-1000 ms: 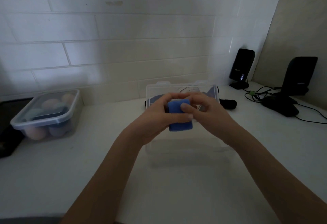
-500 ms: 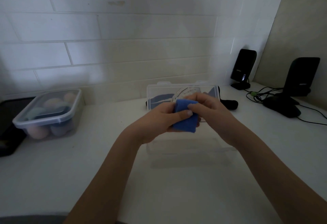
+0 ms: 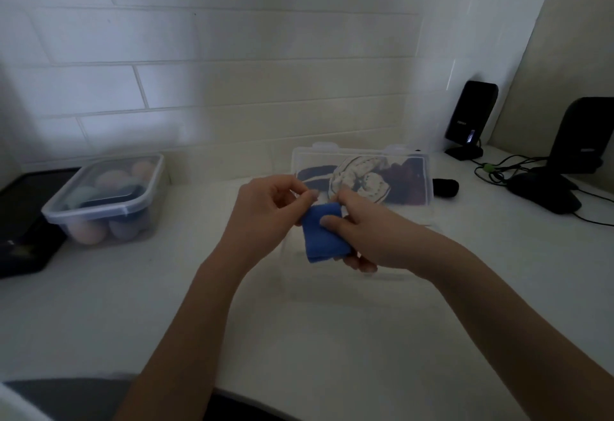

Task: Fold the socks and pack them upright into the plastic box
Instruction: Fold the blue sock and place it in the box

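Head view: both hands, right hand [image 3: 368, 238] and left hand [image 3: 265, 211], pinch a folded blue sock [image 3: 320, 238] above the plastic box [image 3: 428, 218], seemingly ready for upright packing.

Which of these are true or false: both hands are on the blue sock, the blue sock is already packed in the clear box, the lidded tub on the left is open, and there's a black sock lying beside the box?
1. Both hands hold the blue sock. True: the left hand pinches its top and the right hand grips its side.
2. The blue sock is packed in the plastic box. False: it is held above the box.
3. The lidded tub on the left is open. False: its lid is on.
4. A black sock lies beside the box. True: on the counter, right of it.
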Available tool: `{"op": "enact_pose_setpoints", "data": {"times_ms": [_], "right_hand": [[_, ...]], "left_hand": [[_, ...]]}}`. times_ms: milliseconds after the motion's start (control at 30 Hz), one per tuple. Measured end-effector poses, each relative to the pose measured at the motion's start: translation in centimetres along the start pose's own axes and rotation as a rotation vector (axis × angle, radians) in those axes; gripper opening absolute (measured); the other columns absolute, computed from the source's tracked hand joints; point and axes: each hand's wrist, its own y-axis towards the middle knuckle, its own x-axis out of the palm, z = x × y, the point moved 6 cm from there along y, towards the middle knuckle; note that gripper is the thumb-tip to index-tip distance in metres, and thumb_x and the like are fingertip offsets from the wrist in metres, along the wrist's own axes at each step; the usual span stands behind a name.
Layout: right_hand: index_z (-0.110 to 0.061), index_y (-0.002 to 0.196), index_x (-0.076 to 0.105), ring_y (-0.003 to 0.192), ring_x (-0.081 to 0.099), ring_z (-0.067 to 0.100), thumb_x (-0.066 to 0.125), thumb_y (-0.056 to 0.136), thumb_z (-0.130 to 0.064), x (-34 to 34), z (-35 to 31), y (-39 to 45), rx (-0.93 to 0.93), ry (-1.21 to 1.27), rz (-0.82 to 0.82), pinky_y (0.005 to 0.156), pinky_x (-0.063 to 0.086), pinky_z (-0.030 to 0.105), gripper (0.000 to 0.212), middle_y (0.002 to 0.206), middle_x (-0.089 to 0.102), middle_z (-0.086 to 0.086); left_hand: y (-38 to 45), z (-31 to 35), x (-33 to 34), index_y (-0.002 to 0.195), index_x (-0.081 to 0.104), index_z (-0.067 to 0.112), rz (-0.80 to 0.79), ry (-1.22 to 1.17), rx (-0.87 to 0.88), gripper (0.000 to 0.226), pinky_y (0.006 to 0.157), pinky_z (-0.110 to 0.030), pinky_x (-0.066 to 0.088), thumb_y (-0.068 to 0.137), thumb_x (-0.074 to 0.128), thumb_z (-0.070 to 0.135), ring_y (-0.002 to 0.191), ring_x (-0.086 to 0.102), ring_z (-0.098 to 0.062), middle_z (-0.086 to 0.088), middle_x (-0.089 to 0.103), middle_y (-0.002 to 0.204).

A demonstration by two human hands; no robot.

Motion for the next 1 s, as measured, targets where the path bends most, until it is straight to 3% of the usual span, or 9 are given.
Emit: {"op": "enact_pose_setpoints", "data": {"times_ms": [100,200,333,500,600,700,800,867,1000], "right_hand": [[-0.019,0.085,0.040,0.058,0.056,0.015,0.041,0.098,-0.028,1.0,0.4,0.5,0.109,-0.020,-0.018,0.046,0.046,0.021,0.016,0.076,0.059,0.009],[-0.014,0.092,0.048,0.079,0.053,0.020,0.043,0.097,-0.031,1.7,0.4,0.5,0.132,-0.320,-0.076,0.065,0.040,0.030,0.018,0.083,0.055,0.005],[-0.012,0.099,0.058,0.079,0.053,0.019,0.043,0.096,-0.037,2.7,0.7,0.6,0.201,-0.417,-0.146,0.078,0.044,0.033,0.030,0.082,0.055,0.004],[-0.015,0.061,0.046,0.055,0.041,0.011,0.052,0.089,-0.044,2.7,0.7,1.5,0.193,-0.554,-0.091,0.053,0.033,0.024,0.041,0.061,0.046,0.001],[-0.014,0.055,0.040,0.052,0.040,0.013,0.057,0.084,-0.045,2.3,0.1,1.4,0.143,-0.591,0.031,0.048,0.031,0.025,0.045,0.056,0.042,0.001],[-0.013,0.075,0.053,0.064,0.052,0.014,0.066,0.080,-0.039,2.2,-0.9,1.3,-0.054,-0.518,0.095,0.061,0.047,0.028,0.029,0.070,0.053,-0.002],[-0.020,0.099,0.063,0.059,0.049,0.004,0.072,0.077,-0.037,2.3,-1.7,0.8,-0.190,-0.388,0.014,0.059,0.042,0.019,0.029,0.067,0.051,-0.013],[-0.024,0.102,0.066,0.060,0.048,0.004,0.072,0.077,-0.037,2.3,-1.4,0.8,-0.178,-0.403,-0.052,0.061,0.041,0.020,0.029,0.069,0.051,-0.013],[-0.028,0.101,0.060,0.068,0.049,0.010,0.067,0.077,-0.044,2.6,-0.9,1.7,-0.084,-0.553,-0.093,0.075,0.049,0.032,0.030,0.071,0.047,-0.013]], "left_hand": [[-0.3,-0.2,0.3,0.071,0.068,0.014,0.047,0.146,0.079,0.014,0.051,-0.018,0.039,0.082,0.067,0.021,0.050,0.050,-0.009,-0.001,0.059,0.053],[-0.4,0.0,-0.2,0.066,0.063,0.014,0.144,0.255,0.137,0.020,0.051,-0.020,0.035,0.083,0.063,0.025,0.054,0.048,-0.015,0.000,0.055,0.054],[-0.2,-0.4,-0.1,0.066,0.065,0.012,0.112,0.278,0.125,0.024,0.058,-0.020,0.032,0.085,0.061,0.028,0.060,0.046,-0.006,0.007,0.052,0.057],[-0.3,-0.7,0.6,0.068,0.068,0.015,0.016,0.146,0.035,0.024,0.058,-0.024,0.041,0.087,0.059,0.026,0.057,0.051,-0.010,0.004,0.059,0.058],[-0.2,-0.7,0.6,0.068,0.069,0.012,0.021,0.154,0.047,0.025,0.059,-0.026,0.042,0.087,0.059,0.026,0.058,0.054,-0.013,0.003,0.060,0.058],[-0.2,-0.9,0.6,0.063,0.064,0.013,0.018,0.143,0.055,0.030,0.059,-0.029,0.044,0.089,0.056,0.027,0.057,0.054,-0.015,0.000,0.060,0.057],[-0.2,-1.0,0.9,0.062,0.062,0.012,-0.007,0.134,0.048,0.033,0.056,-0.021,0.042,0.090,0.053,0.026,0.054,0.051,-0.011,0.002,0.057,0.055],[-0.2,-1.1,0.9,0.065,0.064,0.014,-0.009,0.142,0.033,0.027,0.054,-0.014,0.038,0.089,0.055,0.024,0.054,0.048,-0.005,0.007,0.055,0.056],[-0.2,-1.3,1.1,0.066,0.063,0.016,-0.016,0.103,0.009,0.025,0.057,-0.017,0.040,0.089,0.056,0.022,0.056,0.048,-0.006,0.006,0.056,0.057]]}}
